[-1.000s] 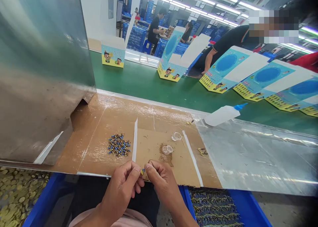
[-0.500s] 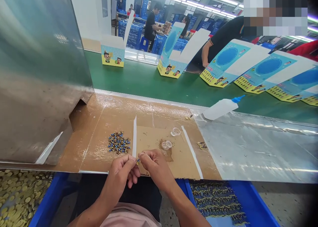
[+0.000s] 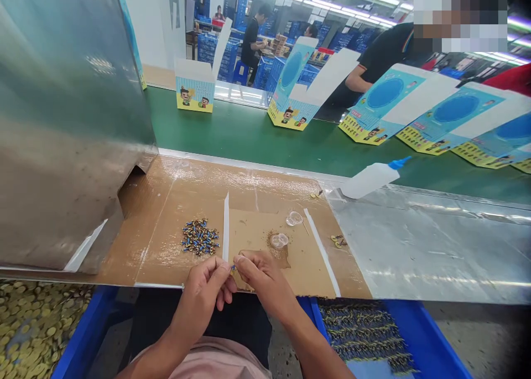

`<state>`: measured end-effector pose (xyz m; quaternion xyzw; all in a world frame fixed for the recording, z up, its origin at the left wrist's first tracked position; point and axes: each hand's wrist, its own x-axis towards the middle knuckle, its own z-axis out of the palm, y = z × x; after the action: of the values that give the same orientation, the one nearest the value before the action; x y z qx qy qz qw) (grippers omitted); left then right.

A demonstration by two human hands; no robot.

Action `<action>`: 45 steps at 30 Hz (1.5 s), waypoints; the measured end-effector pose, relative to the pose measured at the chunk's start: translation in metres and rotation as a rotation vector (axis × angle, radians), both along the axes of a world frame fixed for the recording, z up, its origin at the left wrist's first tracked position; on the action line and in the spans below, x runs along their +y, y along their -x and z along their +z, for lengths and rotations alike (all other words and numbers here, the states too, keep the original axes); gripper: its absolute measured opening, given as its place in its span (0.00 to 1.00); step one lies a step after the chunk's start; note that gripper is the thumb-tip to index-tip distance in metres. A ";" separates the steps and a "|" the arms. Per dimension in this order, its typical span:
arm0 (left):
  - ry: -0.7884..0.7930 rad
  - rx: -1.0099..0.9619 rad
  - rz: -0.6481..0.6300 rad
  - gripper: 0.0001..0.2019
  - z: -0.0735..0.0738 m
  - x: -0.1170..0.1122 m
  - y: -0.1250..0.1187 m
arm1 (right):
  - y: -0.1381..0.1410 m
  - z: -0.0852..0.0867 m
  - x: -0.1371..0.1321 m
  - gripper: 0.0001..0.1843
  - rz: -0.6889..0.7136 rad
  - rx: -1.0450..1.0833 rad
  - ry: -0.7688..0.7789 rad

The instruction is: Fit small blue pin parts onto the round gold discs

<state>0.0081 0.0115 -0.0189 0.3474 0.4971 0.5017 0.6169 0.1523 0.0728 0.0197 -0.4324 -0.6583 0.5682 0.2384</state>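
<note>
My left hand [image 3: 207, 285] and my right hand [image 3: 261, 276] meet at the front edge of the cardboard, fingertips pinched close together. Between them shows a small blue-and-gold piece [image 3: 233, 268], mostly hidden by the fingers. Both hands are closed on it. To the left lies a pile of small blue and brown-gold figure pieces [image 3: 201, 237]. Beyond my right hand, a clear round plastic dish [image 3: 279, 240] sits on a wet brown stain. Another clear dish [image 3: 294, 218] lies behind it, beside a thin wooden stick [image 3: 306, 226].
A white bottle with a blue nozzle [image 3: 371, 181] lies to the right. Open printed boxes [image 3: 194, 97] stand on a green belt [image 3: 232, 127]. Gold discs [image 3: 33, 323] fill the lower left; rows of small pieces [image 3: 365, 335] lie lower right. A metal panel [image 3: 74, 146] blocks the left. Someone stands opposite.
The boxes have shifted slightly right along the belt, and another box edge shows by the metal panel. The person opposite has raised their forearm. My hands hold nearly the same pose.
</note>
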 end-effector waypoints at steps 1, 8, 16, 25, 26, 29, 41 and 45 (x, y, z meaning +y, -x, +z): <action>-0.042 0.045 -0.006 0.22 0.004 -0.003 0.000 | -0.002 0.005 -0.005 0.23 0.011 -0.009 -0.045; -0.296 0.250 0.159 0.12 0.015 -0.033 -0.011 | -0.015 0.024 -0.046 0.17 0.018 -0.247 -0.689; -0.503 0.357 0.222 0.10 0.018 -0.039 -0.014 | -0.024 0.021 -0.057 0.14 0.040 -0.439 -0.988; -0.648 0.492 0.307 0.12 0.010 -0.042 -0.012 | -0.024 0.021 -0.055 0.05 0.058 -0.396 -1.127; -0.665 0.518 0.322 0.11 0.009 -0.043 -0.012 | -0.023 0.022 -0.056 0.05 0.044 -0.397 -1.111; -0.693 0.600 0.392 0.10 0.009 -0.043 -0.014 | -0.021 0.022 -0.059 0.06 -0.021 -0.349 -1.092; -0.739 0.674 0.385 0.08 0.011 -0.043 -0.012 | -0.015 0.006 -0.057 0.10 -0.061 -0.236 -1.164; -0.727 0.730 0.409 0.07 0.007 -0.045 -0.012 | -0.008 -0.008 -0.054 0.11 -0.128 -0.123 -1.200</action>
<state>0.0202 -0.0340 -0.0117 0.5856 0.5308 0.5976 0.1351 0.1604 0.0192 0.0116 -0.2932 -0.8492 0.0563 0.4356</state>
